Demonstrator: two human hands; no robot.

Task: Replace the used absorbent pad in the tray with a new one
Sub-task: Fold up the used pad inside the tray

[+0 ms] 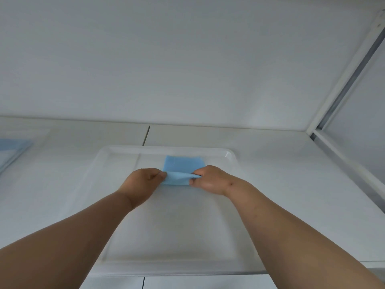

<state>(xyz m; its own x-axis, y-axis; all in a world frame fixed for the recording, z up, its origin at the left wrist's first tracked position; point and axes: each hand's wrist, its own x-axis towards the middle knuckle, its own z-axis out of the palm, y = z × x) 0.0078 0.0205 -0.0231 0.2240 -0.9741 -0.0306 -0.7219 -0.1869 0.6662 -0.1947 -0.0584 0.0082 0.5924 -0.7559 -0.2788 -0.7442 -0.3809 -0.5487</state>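
Pinching the folded blue pad (pixel 183 168) in the tray (pixel 125 205), left hand (pixel 143 182) and right hand (pixel 210 180) are likely unfolding it; spreading it flat is coming next.

Pad (pixel 183 166): small light-blue square, folded, with a fine dimpled surface.
Pad position: inside the tray, in its far half, a little right of centre, close to the far rim but not touching it.
Pad pose: far part lies flat on the tray floor; near edge is lifted and creased into a raised fold, pinched at its left and right ends.
Tray (pixel 129 150): large white rectangular tray with a low raised rim and rounded corners.
Tray position: flat on the white counter, near edge at the counter's front edge.
Tray contents: only the blue pad shows on its floor.
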